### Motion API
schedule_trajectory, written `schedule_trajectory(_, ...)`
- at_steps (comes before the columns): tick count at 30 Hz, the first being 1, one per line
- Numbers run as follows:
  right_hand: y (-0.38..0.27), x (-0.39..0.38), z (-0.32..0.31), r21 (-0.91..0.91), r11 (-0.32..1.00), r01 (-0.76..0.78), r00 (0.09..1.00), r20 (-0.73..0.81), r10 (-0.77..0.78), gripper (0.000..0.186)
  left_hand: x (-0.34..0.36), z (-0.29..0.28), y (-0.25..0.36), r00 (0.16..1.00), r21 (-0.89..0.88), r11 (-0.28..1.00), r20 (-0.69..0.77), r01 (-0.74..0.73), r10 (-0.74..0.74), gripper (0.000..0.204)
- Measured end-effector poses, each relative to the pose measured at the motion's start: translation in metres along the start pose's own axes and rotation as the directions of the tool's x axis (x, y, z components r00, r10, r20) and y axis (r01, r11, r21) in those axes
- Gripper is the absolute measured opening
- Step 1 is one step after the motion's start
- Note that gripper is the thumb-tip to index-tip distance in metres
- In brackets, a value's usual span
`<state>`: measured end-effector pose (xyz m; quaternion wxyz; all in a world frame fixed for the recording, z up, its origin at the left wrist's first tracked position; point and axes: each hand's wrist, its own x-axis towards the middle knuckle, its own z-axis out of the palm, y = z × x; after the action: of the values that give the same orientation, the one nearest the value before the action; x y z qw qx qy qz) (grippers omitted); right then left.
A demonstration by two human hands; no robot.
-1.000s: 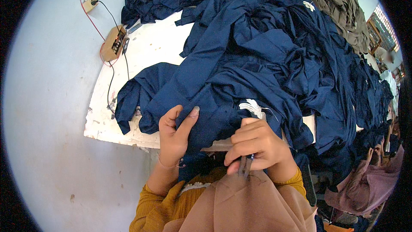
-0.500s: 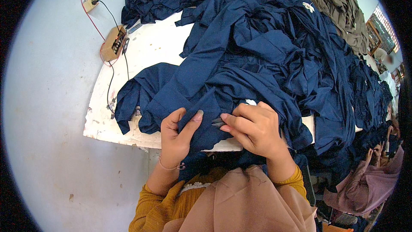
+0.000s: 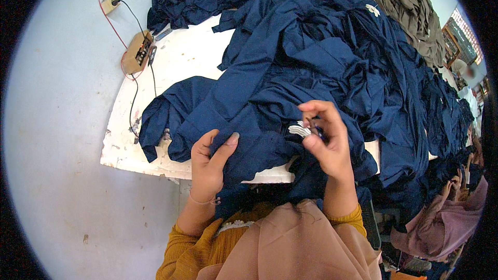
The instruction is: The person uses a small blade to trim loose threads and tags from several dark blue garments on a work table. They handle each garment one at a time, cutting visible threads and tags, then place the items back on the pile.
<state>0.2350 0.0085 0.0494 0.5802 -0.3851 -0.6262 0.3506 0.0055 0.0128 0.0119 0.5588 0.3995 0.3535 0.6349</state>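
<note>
While the left hand (image 3: 209, 165) had its grip clamped on navy cloth (image 3: 259, 153) btwn thumb & fingers, at the table's (image 3: 179, 54) near edge, the right hand (image 3: 333, 148) had its grip curled round a small dark tool (image 3: 314, 126), mostly hidden, w/ thumb & index tips apart. White strands (image 3: 299, 130) showed just left of it.

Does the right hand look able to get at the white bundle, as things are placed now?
Probably yes: the white bundle shows just beside the right hand, its left part uncovered, though this hand seems to hold a small dark thing between its fingers.
</note>
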Motion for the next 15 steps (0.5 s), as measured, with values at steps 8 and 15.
schedule_trajectory(8,0.006,-0.004,0.013,-0.179,0.981,-0.074,0.968,0.224,0.114,0.02,0.01,0.003,0.03,0.97,-0.015,0.991,0.211,0.13,-0.124,0.033)
schedule_trajectory(15,0.008,-0.006,0.032,-0.192,0.977,0.095,0.974,0.221,-0.052,0.02,0.011,-0.002,0.043,0.923,0.41,0.873,0.37,-0.266,0.107,0.02)
